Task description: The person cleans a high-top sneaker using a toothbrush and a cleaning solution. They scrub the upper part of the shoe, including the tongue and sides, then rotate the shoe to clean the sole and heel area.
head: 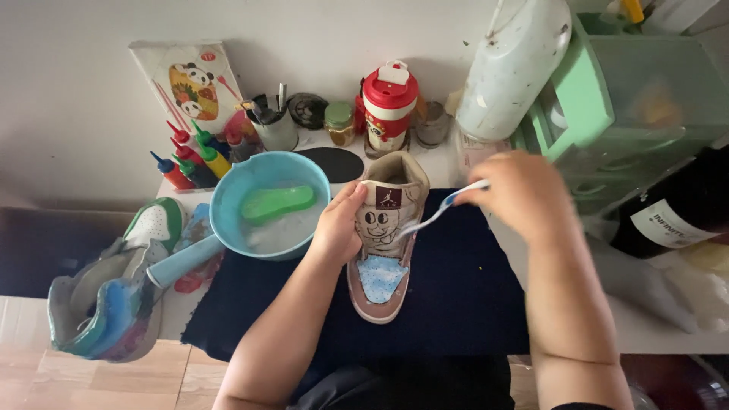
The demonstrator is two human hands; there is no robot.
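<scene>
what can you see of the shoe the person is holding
The shoe is a high-top sneaker in tan and dusty pink with a pale blue dotted toe panel and a cartoon face drawn on its tongue. It stands toe toward the person on a dark blue mat. The left hand grips its side; the right hand holds a toothbrush against the tongue.

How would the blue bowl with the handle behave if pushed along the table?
The blue bowl holds water and a green insole, so it is probably heavy for its size and may slosh. Its round base looks wide, so tipping seems unlikely. The handle sticks out toward the table edge; a knock there could swing it.
</scene>
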